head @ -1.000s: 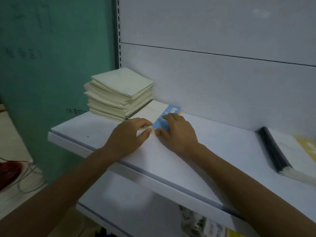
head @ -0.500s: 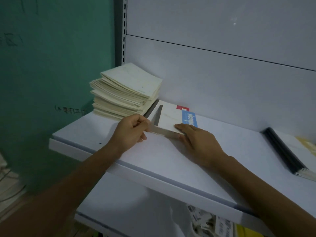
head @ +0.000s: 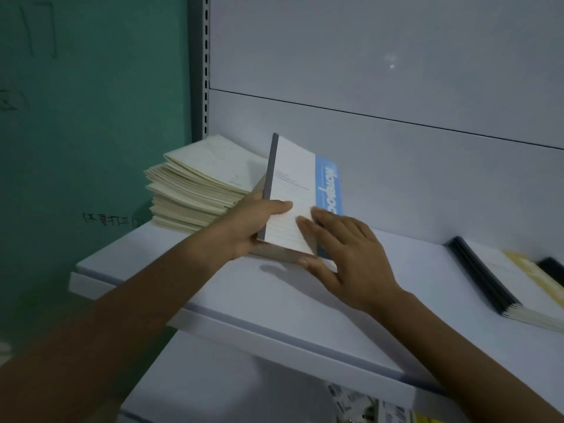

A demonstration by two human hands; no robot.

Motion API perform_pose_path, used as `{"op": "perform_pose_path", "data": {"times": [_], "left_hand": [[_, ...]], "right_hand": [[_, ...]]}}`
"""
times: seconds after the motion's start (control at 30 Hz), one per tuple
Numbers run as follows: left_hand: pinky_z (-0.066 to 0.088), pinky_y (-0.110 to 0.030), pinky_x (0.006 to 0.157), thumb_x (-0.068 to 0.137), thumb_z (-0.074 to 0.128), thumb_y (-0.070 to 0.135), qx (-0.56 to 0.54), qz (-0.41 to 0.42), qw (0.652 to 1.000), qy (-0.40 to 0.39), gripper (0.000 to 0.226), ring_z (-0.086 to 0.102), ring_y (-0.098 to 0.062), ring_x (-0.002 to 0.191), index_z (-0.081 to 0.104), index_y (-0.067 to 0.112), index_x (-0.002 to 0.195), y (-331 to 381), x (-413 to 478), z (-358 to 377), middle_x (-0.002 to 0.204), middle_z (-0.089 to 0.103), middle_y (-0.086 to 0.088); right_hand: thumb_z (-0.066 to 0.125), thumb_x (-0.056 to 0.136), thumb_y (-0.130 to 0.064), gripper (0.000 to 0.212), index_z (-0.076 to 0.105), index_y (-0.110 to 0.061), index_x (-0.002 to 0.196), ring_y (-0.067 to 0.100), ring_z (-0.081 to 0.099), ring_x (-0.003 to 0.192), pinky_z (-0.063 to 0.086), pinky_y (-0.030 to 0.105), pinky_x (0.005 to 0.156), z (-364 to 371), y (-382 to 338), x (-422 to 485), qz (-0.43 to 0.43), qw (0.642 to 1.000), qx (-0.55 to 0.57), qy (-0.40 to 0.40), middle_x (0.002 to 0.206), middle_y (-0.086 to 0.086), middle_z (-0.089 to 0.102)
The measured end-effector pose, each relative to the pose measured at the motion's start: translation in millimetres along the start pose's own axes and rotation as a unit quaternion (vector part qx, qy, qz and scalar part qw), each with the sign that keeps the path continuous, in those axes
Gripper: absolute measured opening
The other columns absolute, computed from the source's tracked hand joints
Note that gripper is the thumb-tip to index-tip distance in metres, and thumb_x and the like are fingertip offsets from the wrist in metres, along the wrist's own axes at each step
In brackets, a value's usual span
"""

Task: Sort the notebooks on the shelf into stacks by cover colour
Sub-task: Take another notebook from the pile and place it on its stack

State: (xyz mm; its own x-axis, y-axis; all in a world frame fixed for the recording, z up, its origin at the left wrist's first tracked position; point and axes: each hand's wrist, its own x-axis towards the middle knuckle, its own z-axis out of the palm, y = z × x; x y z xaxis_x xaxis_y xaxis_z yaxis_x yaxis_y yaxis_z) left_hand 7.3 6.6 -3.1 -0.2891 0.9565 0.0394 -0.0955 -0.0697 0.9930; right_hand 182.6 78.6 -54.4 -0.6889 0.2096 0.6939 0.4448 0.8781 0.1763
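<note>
Head view: left hand (head: 244, 227) tilts up white notebook (head: 293, 193), blue band, grey spine

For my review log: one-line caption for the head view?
Left hand grips a tilted blue-banded notebook by its spine, right hand resting on its cover, beside a cream stack.

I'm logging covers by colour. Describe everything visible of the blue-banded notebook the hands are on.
The notebook has a white, paper-like cover with faint lines, a grey spine strip at left and a light blue band with white lettering at right. Closed, it tilts up, far end raised, beside the cream stack. The left hand grips its spine side, thumb on the cover; the right hand rests straight fingers on its lower right.
</note>
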Motion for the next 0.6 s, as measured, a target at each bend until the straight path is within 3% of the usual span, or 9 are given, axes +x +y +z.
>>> {"op": "perform_pose_path", "data": {"times": [0.07,0.13,0.2,0.23,0.4,0.5,0.6], "left_hand": [[0.057,-0.031,0.079,0.095,0.054,0.010,0.033,0.049,0.998,0.024,0.026,0.068,-0.019,0.095,0.059,0.014,0.120,7.5,-1.3,-3.9,0.112,0.069,-0.007],[0.057,-0.025,0.076,0.096,0.053,0.011,0.069,0.094,0.992,0.044,0.024,0.067,-0.013,0.093,0.060,0.017,0.119,19.0,-6.0,-7.1,0.109,0.068,-0.001],[0.054,-0.013,0.064,0.097,0.051,0.011,0.107,0.138,0.983,0.061,0.022,0.064,-0.003,0.084,0.059,0.021,0.115,27.5,-11.4,-9.2,0.100,0.066,0.008],[0.052,-0.010,0.062,0.097,0.051,0.011,0.122,0.155,0.978,0.067,0.020,0.063,0.000,0.081,0.059,0.022,0.112,30.0,-13.8,-9.9,0.097,0.065,0.011],[0.053,-0.012,0.064,0.094,0.054,0.009,0.173,0.171,0.965,0.100,0.018,0.064,-0.002,0.079,0.064,0.023,0.100,27.1,-26.6,-22.5,0.092,0.067,0.012],[0.053,-0.014,0.065,0.093,0.056,0.007,0.176,0.160,0.966,0.103,0.021,0.065,0.001,0.077,0.064,0.025,0.098,18.0,-33.4,-35.4,0.090,0.068,0.014],[0.053,-0.013,0.063,0.093,0.056,0.007,0.146,0.150,0.973,0.102,0.021,0.067,0.002,0.074,0.065,0.026,0.097,10.9,-36.8,-42.8,0.089,0.069,0.014]], "right_hand": [[0.034,0.093,-0.060,0.065,0.047,-0.013,0.136,0.021,0.052,0.120,0.040,0.034,0.096,2.8,3.3,0.6,0.094,0.992,0.082,0.034,0.137,0.007,0.053],[0.039,0.094,-0.055,0.059,0.041,-0.016,0.138,0.016,0.049,0.123,0.042,0.034,0.097,9.1,4.2,7.1,0.235,0.956,0.164,0.061,0.141,0.002,0.048],[0.044,0.097,-0.043,0.051,0.036,-0.017,0.140,0.015,0.047,0.125,0.043,0.035,0.097,19.1,9.6,20.7,0.329,0.925,0.186,0.028,0.144,0.001,0.042],[0.045,0.097,-0.039,0.049,0.036,-0.016,0.140,0.017,0.047,0.125,0.043,0.034,0.096,24.5,11.7,28.8,0.335,0.926,0.172,-0.014,0.143,0.002,0.042],[0.040,0.090,-0.042,0.040,0.053,-0.020,0.121,0.023,0.057,0.103,0.051,0.043,0.087,54.6,-6.3,41.1,0.178,0.945,0.180,-0.206,0.117,0.004,0.059],[0.042,0.092,-0.041,0.046,0.050,-0.019,0.132,0.023,0.056,0.104,0.049,0.035,0.084,63.9,-14.1,26.6,0.084,0.969,0.129,-0.192,0.122,0.005,0.059],[0.040,0.099,-0.034,0.038,0.049,-0.015,0.131,0.024,0.057,0.101,0.043,0.031,0.075,48.3,-13.4,22.7,0.081,0.975,0.094,-0.187,0.120,0.005,0.059]]}}
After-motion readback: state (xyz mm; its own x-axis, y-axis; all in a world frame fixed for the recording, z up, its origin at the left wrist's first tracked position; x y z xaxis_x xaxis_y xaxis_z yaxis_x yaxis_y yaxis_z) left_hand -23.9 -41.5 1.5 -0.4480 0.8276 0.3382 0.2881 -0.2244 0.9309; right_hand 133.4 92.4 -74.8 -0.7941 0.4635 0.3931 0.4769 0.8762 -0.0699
